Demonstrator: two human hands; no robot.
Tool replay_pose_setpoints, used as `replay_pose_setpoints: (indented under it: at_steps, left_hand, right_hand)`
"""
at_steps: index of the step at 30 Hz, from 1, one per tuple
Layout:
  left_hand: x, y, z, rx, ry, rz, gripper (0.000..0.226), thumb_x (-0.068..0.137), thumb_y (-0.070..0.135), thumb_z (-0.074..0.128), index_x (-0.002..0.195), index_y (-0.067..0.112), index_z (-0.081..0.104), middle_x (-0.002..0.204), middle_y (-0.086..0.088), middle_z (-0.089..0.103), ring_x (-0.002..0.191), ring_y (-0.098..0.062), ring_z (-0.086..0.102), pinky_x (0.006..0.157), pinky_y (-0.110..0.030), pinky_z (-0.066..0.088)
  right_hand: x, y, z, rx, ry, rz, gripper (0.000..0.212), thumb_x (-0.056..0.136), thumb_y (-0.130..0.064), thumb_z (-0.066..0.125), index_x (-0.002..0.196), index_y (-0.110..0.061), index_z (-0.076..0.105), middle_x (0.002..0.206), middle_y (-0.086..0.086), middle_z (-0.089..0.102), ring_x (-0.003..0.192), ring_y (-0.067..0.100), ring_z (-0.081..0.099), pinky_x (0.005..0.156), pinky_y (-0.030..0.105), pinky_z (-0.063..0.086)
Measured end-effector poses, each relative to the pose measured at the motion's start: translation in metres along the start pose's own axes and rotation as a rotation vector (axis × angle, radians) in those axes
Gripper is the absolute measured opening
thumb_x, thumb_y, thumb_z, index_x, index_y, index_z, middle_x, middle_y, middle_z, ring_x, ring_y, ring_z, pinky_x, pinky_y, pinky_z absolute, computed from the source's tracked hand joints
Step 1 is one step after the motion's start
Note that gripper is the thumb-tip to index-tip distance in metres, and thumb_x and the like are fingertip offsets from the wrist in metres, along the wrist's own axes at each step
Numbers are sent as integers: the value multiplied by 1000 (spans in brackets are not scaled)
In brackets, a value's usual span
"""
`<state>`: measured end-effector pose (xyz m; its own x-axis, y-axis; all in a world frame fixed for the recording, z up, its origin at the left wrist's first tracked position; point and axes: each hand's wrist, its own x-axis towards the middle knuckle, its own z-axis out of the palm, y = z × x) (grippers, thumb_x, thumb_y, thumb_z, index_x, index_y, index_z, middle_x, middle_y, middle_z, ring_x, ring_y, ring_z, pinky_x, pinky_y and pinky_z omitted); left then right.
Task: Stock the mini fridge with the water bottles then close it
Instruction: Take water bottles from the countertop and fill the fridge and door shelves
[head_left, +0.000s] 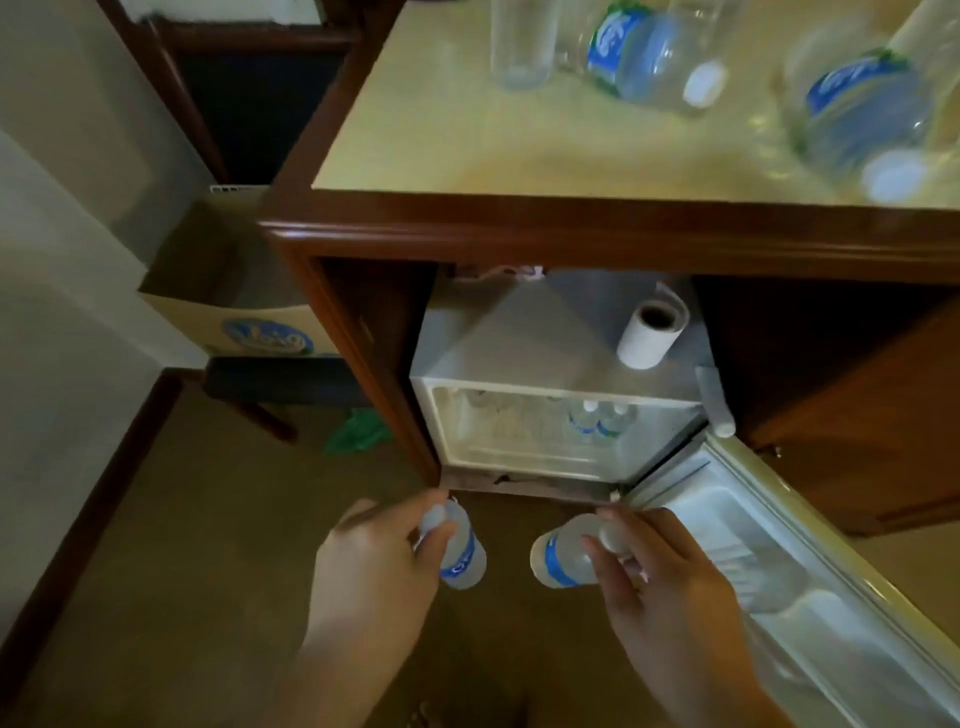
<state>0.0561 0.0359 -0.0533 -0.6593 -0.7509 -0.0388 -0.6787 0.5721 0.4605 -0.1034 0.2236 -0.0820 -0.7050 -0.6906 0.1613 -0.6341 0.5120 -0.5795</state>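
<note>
The mini fridge (561, 343) sits inside a wooden cabinet, its door (810, 561) swung open to the right. Two water bottles (597, 418) stand inside on the right of the shelf. My left hand (374, 566) grips a small blue-labelled water bottle (462, 551) by its cap end, below the fridge opening. My right hand (660, 577) holds a second bottle (563, 553) by its neck, just left of the door's lower corner. Two larger bottles (644, 52) (857, 114) stand on the cabinet top.
A clear glass (519, 41) stands on the cabinet top (467, 130). A paper roll (652, 332) lies on the fridge's top. A cardboard box (249, 322) rests on a dark stool at left, with green plastic (358, 431) on the floor.
</note>
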Motion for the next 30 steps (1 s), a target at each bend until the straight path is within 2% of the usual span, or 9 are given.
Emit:
replay_pose_setpoints:
  at_steps: [2, 5, 8, 11, 13, 17, 21, 26, 30]
  left_hand:
    - [17, -12, 43, -60, -50, -62, 29, 95, 38, 67, 123, 40, 69, 96, 14, 66, 82, -5, 65, 66, -21, 59]
    - [47, -35, 106, -109, -59, -43, 16, 97, 30, 64, 111, 32, 72, 104, 1, 68, 83, -9, 66, 65, -21, 58]
    - [83, -60, 168, -130, -66, -42, 27, 98, 33, 62, 125, 36, 68, 114, -3, 63, 91, -19, 67, 74, -29, 61]
    - [118, -81, 222, -161, -33, 7, 29, 98, 32, 64, 126, 29, 69, 112, -3, 67, 93, -19, 68, 78, -31, 62]
    - [138, -94, 253, -175, -20, 18, 27, 97, 33, 66, 124, 28, 71, 104, 1, 70, 91, -17, 70, 79, -32, 62]
    - [172, -117, 314, -175, -20, 3, 29, 96, 38, 67, 125, 38, 68, 111, 1, 71, 92, -16, 68, 85, -36, 61]
    - [200, -129, 350, -184, 11, 30, 30, 95, 38, 68, 125, 38, 69, 111, 1, 71, 91, -12, 68, 86, -25, 57]
    - [221, -136, 367, -166, 19, 104, 29, 94, 37, 69, 123, 36, 70, 108, 1, 74, 92, -13, 68, 87, -30, 58]
    - [230, -134, 366, -179, 52, 170, 30, 93, 35, 71, 123, 30, 73, 109, 2, 76, 94, -12, 69, 89, -28, 56]
  right_hand:
    - [4, 31, 40, -52, -52, 46, 27, 88, -29, 73, 113, -21, 72, 105, -6, 66, 69, 3, 62, 61, 12, 45]
    - [20, 76, 103, -117, -135, 85, 17, 95, -29, 69, 111, -23, 70, 101, -7, 59, 74, 7, 57, 63, 15, 40]
    - [44, 116, 166, -151, -200, 99, 16, 99, -30, 62, 111, -23, 68, 98, -9, 50, 77, 10, 54, 62, 19, 39]
    - [73, 153, 218, -161, -181, 98, 20, 101, -30, 60, 116, -18, 68, 104, -1, 56, 83, 17, 60, 69, 29, 47]
    - [94, 175, 245, -143, -164, 105, 24, 101, -28, 60, 122, -17, 67, 112, 4, 59, 91, 22, 61, 76, 31, 44]
    - [134, 214, 287, -180, -132, 51, 24, 101, -26, 60, 122, -13, 65, 112, 8, 59, 95, 26, 60, 75, 30, 38]
    - [165, 247, 318, -222, -62, -29, 21, 100, -17, 62, 117, -6, 65, 111, 16, 60, 95, 33, 60, 71, 33, 41]
    - [201, 273, 339, -279, -20, -136, 24, 97, -10, 63, 120, -2, 65, 111, 22, 61, 97, 42, 61, 78, 44, 53]
    - [229, 279, 351, -321, -15, -121, 22, 100, -10, 58, 119, 0, 63, 112, 23, 59, 97, 41, 59, 73, 38, 46]
